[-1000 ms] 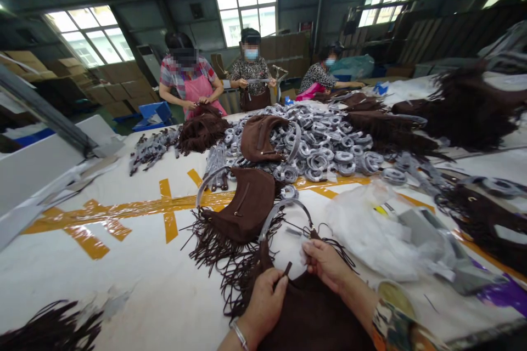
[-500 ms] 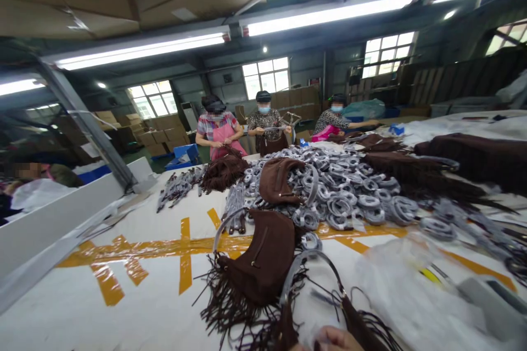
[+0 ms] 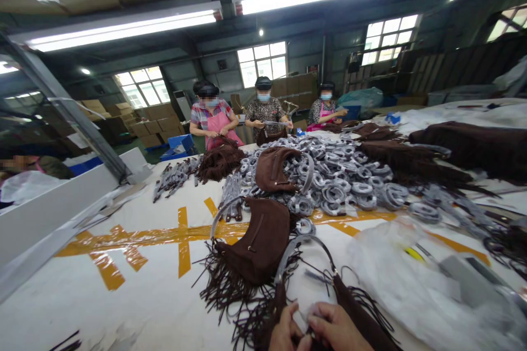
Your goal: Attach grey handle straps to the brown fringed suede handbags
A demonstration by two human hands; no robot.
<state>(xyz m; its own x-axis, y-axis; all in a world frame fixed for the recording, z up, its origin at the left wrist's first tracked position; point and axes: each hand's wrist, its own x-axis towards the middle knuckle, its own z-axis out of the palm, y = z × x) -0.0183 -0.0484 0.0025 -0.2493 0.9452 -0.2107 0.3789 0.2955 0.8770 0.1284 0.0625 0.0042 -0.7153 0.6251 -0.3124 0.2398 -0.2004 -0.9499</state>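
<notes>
My left hand [image 3: 284, 334] and my right hand [image 3: 335, 332] meet at the bottom edge, fingers curled together on the top of a brown fringed bag [image 3: 354, 312] and a scrap of clear plastic between them. The bag's grey wrapped handle [image 3: 302, 247] arches up just beyond my fingers. Most of the bag and both wrists are cut off by the frame. A second brown fringed bag [image 3: 257, 244] lies flat just past it. A third bag [image 3: 274, 167] rests on a heap of grey wrapped coils [image 3: 346, 181].
The white-covered table [image 3: 135, 296] carries yellow tape strips [image 3: 181, 236]. Crumpled clear plastic bags [image 3: 407, 274] lie at the right. Dark fringed bags [image 3: 420, 162] pile up at the far right. Three people [image 3: 263, 112] work at the far end. A white rail [image 3: 53, 214] runs along the left.
The camera tilted up, then slightly back down. Both hands, out of view half a second ago, show again at the bottom edge, closer together than one second ago.
</notes>
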